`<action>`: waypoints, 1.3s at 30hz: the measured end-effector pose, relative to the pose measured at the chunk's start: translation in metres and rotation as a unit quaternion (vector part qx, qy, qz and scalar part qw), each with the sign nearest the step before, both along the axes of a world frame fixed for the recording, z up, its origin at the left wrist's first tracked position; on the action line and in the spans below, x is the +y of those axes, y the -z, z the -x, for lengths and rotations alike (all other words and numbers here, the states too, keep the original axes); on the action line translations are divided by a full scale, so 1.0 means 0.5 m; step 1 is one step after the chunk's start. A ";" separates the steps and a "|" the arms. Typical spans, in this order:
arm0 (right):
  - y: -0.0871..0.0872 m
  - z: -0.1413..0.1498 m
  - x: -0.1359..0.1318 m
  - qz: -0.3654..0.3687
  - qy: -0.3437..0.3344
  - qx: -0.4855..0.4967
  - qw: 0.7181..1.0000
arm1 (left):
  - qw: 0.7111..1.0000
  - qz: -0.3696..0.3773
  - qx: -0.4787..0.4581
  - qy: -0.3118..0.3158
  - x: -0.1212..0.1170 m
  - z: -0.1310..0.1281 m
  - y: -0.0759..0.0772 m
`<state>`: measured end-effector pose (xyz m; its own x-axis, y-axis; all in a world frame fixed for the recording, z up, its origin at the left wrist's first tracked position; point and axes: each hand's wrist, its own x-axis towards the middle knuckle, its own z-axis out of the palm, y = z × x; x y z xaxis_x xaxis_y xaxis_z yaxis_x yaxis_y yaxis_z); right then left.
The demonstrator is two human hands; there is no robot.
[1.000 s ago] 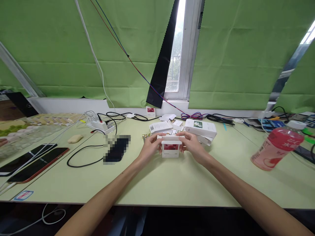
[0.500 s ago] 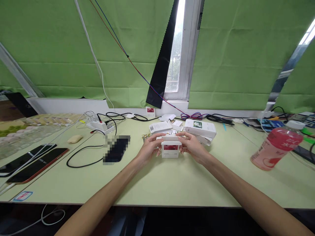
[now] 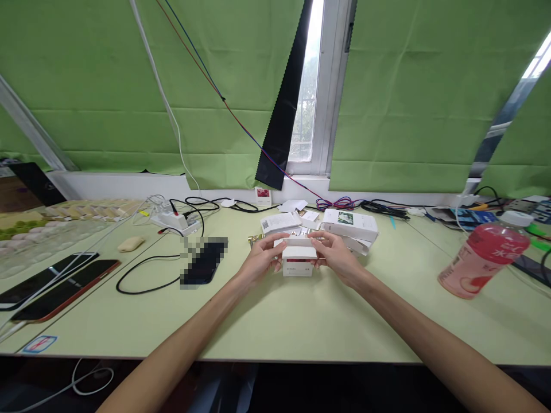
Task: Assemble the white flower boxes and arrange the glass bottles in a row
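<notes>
Where the two hands meet: a small white box (image 3: 297, 269) stands upright on the pale green table (image 3: 344, 327), near its middle; a white flap leans forward over the upper front, leaving a thin strip of red print showing.
Left hand: the left hand (image 3: 263, 255) is partly closed around the box's left side, thumb at the top edge, the other fingers bent and partly hidden.
Right hand: the right hand (image 3: 338, 254) mirrors it on the right side, half curled, thumb near the flap.
Behind the box: a barcoded white carton (image 3: 279, 222) lies just beyond the left hand, and a white carton with a green picture (image 3: 350, 223) lies on another beyond the right.
By the wall: a red-pictured box (image 3: 263, 196) stands beneath the black cloth (image 3: 284, 126).
Left of the hands: a partly pixelated phone (image 3: 210, 261), then a white power strip (image 3: 174, 221).
Right side: a pink bottle (image 3: 484, 258) stands well apart.
</notes>
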<state>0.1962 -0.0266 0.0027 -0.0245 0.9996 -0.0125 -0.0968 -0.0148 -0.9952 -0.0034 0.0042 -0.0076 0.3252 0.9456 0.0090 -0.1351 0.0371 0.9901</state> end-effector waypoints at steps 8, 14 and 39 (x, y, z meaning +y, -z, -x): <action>-0.013 0.004 -0.008 0.010 0.012 -0.030 0.999 | 1.000 -0.006 -0.010 -0.001 -0.001 -0.003 0.001; -0.018 0.006 -0.012 0.001 0.024 -0.063 0.998 | 0.999 -0.030 -0.009 -0.011 -0.006 -0.007 0.003; -0.002 -0.015 0.011 -0.166 0.085 -0.156 0.970 | 0.970 -0.218 0.091 -0.056 -0.020 -0.020 0.006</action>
<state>0.2039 -0.0210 0.0036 0.0945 0.9392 0.3302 0.2373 0.3009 -0.9237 0.0064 -0.0056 -0.0104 0.2553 0.8940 0.3681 0.0645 -0.3956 0.9161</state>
